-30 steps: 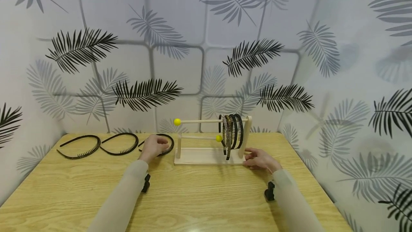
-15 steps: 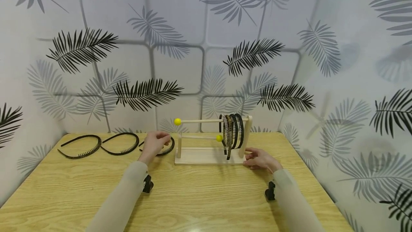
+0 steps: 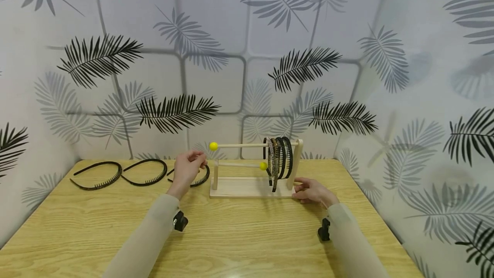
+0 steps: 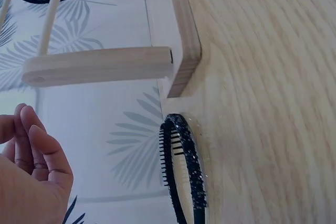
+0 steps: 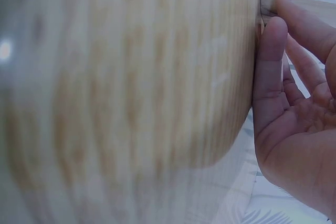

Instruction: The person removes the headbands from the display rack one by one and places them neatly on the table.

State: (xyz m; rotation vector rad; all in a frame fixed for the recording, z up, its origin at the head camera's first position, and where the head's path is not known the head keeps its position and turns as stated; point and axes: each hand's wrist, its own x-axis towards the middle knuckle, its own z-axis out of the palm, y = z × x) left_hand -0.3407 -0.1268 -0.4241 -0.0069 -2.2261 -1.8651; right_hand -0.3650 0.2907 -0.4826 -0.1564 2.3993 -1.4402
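A pale wooden headband rack (image 3: 252, 188) stands on the table, with two rods tipped by yellow balls. Several headbands (image 3: 283, 158), black and glittery, hang at the right of its upper rod. My left hand (image 3: 188, 168) is raised left of the upper rod's yellow ball (image 3: 213, 146); its fingers are loosely bent, and nothing shows between them in the left wrist view. Below it a black toothed headband (image 4: 191, 166) lies on the table, partly hidden by the hand in the head view. My right hand (image 3: 314, 191) grips the right end of the rack's base, thumb along the edge.
Two more black headbands, a left one (image 3: 117, 174) and a middle one (image 3: 164, 170), lie in a row at the table's back left. A leaf-patterned cloth wall (image 3: 247, 80) rises behind and beside the wood-grain table (image 3: 239, 235).
My left hand has lifted from the rightmost headband on the table and moved slightly up and right. That headband stays put. The right hand keeps its place on the base.
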